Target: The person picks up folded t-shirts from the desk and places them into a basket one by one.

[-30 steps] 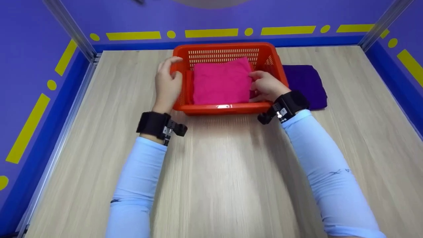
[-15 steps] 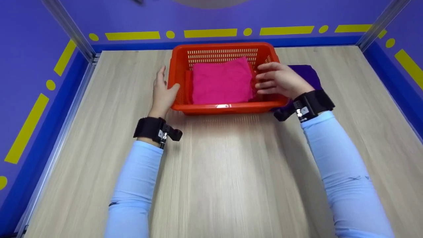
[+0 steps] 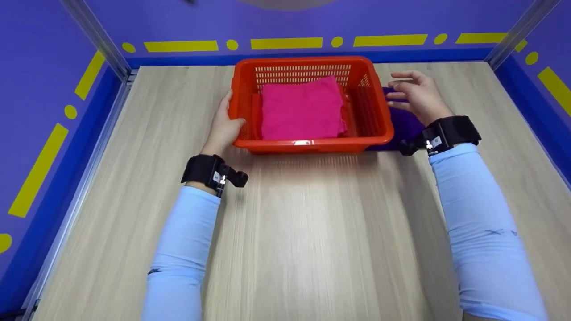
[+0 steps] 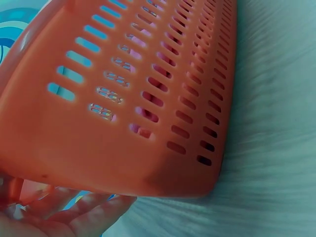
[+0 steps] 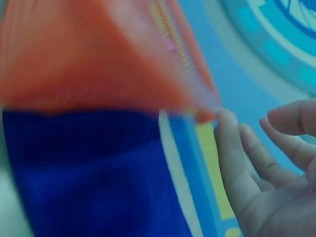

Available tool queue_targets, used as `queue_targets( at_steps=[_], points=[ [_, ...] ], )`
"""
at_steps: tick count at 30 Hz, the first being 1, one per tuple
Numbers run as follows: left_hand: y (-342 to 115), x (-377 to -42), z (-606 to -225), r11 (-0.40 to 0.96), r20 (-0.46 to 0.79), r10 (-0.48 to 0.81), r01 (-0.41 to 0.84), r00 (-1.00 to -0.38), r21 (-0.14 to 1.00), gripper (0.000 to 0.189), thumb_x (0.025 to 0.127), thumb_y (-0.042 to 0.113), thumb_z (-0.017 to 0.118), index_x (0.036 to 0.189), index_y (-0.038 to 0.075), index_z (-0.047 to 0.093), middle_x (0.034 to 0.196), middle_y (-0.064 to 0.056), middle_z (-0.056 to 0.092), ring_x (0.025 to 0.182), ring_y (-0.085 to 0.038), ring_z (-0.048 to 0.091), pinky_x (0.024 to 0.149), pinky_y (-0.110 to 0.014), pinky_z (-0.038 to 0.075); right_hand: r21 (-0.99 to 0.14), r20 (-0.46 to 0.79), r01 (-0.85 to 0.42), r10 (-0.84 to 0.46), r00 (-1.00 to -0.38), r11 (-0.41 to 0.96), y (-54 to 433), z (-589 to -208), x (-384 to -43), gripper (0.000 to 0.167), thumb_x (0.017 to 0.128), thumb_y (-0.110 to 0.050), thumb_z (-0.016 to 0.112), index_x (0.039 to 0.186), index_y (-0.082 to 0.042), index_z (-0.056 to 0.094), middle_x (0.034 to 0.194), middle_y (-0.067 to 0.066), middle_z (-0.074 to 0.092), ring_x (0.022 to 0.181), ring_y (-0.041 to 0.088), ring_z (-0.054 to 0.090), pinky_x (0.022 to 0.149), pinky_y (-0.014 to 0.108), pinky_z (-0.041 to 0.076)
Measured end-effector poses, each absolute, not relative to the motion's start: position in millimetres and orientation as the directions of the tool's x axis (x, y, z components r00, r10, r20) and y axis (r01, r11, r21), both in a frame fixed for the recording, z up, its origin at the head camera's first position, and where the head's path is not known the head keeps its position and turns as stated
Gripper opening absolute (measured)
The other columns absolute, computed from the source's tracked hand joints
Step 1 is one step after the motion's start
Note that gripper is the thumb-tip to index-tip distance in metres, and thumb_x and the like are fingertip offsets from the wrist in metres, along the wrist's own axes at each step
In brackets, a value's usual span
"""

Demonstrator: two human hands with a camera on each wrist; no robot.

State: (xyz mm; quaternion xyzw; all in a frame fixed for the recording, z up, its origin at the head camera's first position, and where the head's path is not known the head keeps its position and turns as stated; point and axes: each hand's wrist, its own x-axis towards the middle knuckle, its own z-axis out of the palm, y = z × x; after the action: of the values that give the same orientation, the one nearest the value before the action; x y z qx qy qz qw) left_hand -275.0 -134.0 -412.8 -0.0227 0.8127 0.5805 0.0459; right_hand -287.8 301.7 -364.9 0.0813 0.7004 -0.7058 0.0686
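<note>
An orange-red plastic basket (image 3: pixel 312 146) with slotted walls stands toward the back of the table. Inside it lies a folded pink cloth (image 3: pixel 301 111), on top of orange-red cloth (image 3: pixel 256 117) that shows at its left edge. My left hand (image 3: pixel 223 127) holds the basket's left end, thumb over the rim and fingers along the outside. The left wrist view shows those fingers against the basket (image 4: pixel 123 163). Off the basket's right end, my right hand (image 3: pixel 417 96) hovers with loosely spread fingers, holding nothing. Below it is a folded purple cloth (image 3: pixel 403 127), partly hidden by hand and basket.
Purple-blue panels (image 3: pixel 285 26) with yellow dashes and dots enclose the table (image 3: pixel 303 232) at the back and sides. Metal frame posts (image 3: pixel 100 40) stand at the back corners. The basket sits close to the back panel.
My right hand has left the pink cloth, come out of the basket and moved right over the purple cloth. My left hand has settled from beside the rim to holding it.
</note>
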Motion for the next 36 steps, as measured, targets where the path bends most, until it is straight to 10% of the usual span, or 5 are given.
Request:
queue_targets(
  at_steps=[10,18,24,36],
  points=[
    [-132,-275,-414,0.298,-0.099,-0.007,-0.096,-0.995,0.95,0.083,0.094,-0.011,0.049,0.164,0.018,0.016,0.167,-0.005,0.021,0.139,-0.025,0.038,0.11,-0.035,0.042,-0.634,-0.092,0.013,-0.059,-0.994,0.773,314,-406,-301,0.055,0.101,-0.018,0.052,0.151,0.003,0.041,0.153,0.029,0.041,0.142,0.044,0.036,0.118,0.056,0.027],
    [-132,-275,-414,0.28,-0.088,-0.011,-0.088,-0.996,0.956,0.082,0.093,-0.011,0.049,0.164,0.017,0.018,0.167,-0.005,0.022,0.139,-0.026,0.04,0.11,-0.035,0.041,-0.493,-0.205,0.058,-0.051,-0.977,0.868,304,-423,-302,0.061,0.105,-0.032,0.044,0.159,-0.007,0.03,0.162,0.031,0.014,0.146,0.059,0.01,0.102,0.086,0.006],
    [-132,-274,-414,0.292,-0.087,-0.015,-0.088,-0.996,0.952,0.082,0.094,-0.011,0.048,0.164,0.017,0.017,0.167,-0.004,0.02,0.139,-0.023,0.037,0.109,-0.034,0.04,-0.49,-0.279,0.146,0.004,-0.96,0.859,292,-428,-300,0.062,0.109,-0.045,0.028,0.162,-0.014,0.024,0.165,0.029,0.004,0.147,0.056,-0.012,0.099,0.086,-0.01],
    [-133,-275,-413,0.307,-0.096,-0.009,-0.094,-0.995,0.947,0.081,0.095,-0.01,0.046,0.164,0.019,0.016,0.167,-0.004,0.021,0.141,-0.023,0.035,0.113,-0.035,0.037,-0.393,-0.389,0.104,-0.063,-0.919,0.914,297,-427,-300,0.063,0.109,-0.044,0.032,0.164,-0.021,0.011,0.164,0.031,-0.007,0.14,0.064,-0.021,0.094,0.09,-0.003]
  ],
)
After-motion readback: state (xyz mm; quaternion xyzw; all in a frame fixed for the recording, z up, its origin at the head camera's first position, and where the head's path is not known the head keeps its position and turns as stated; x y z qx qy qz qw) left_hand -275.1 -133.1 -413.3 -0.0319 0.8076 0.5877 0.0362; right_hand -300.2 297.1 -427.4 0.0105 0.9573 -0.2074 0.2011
